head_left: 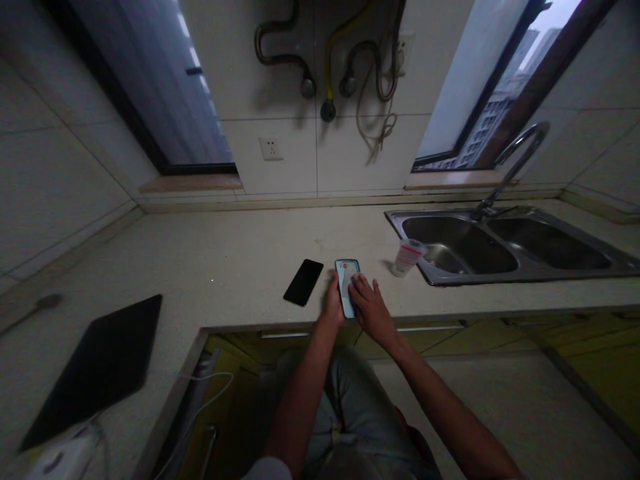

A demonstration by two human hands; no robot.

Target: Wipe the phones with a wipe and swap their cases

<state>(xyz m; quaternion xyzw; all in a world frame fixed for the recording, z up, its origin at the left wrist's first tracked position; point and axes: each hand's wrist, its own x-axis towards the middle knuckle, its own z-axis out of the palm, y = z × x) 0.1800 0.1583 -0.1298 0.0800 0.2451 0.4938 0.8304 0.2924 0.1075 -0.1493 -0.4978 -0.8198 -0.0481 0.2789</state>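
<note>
My left hand (334,301) is closed round the left edge of a phone (345,268) with a light blue face and a dark edge, tilted up at the counter's front. Over the right side of that phone lies my right hand (371,307), its fingers stretched out and touching the face. What is under those fingertips is hidden, though a pale patch shows beside them. A second phone (303,283), with a dark screen, rests flat on the counter (240,260) just left of my left hand.
A clear plastic cup (407,257) with red markings stands beside the double steel sink (430,279) at right. At left lie a black flat panel (107,353), a white device (65,457) and a white cable (206,379). Pipes (327,73) hang on the back wall.
</note>
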